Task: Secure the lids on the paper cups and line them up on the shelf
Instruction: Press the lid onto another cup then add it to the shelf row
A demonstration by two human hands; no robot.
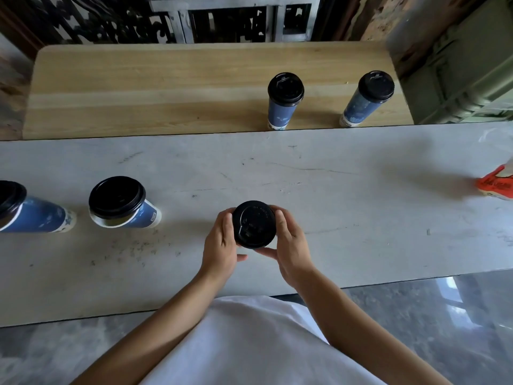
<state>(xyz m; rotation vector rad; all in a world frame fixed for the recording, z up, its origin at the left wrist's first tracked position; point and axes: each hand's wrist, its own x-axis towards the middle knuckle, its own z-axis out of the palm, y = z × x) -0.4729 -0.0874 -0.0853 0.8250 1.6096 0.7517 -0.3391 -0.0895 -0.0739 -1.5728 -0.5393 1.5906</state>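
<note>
A black lid (254, 224) covers a paper cup that stands on the grey counter (347, 195) right below me; the cup's body is hidden under the lid. My left hand (220, 243) and my right hand (288, 245) curl round the lid's rim from either side. Two blue paper cups with black lids, one (283, 102) and another (366, 100), stand on the wooden shelf (152, 87) behind the counter, at its right end. On the counter's left stand two more blue cups, one (122, 204) with a lid sitting loosely, one (25, 211) cut by the frame edge.
An orange and white object (495, 184) lies at the counter's right edge. A green crate-like thing (466, 73) stands right of the shelf. Dark carved woodwork (111, 20) rises behind the shelf. The counter's near edge runs just past my wrists.
</note>
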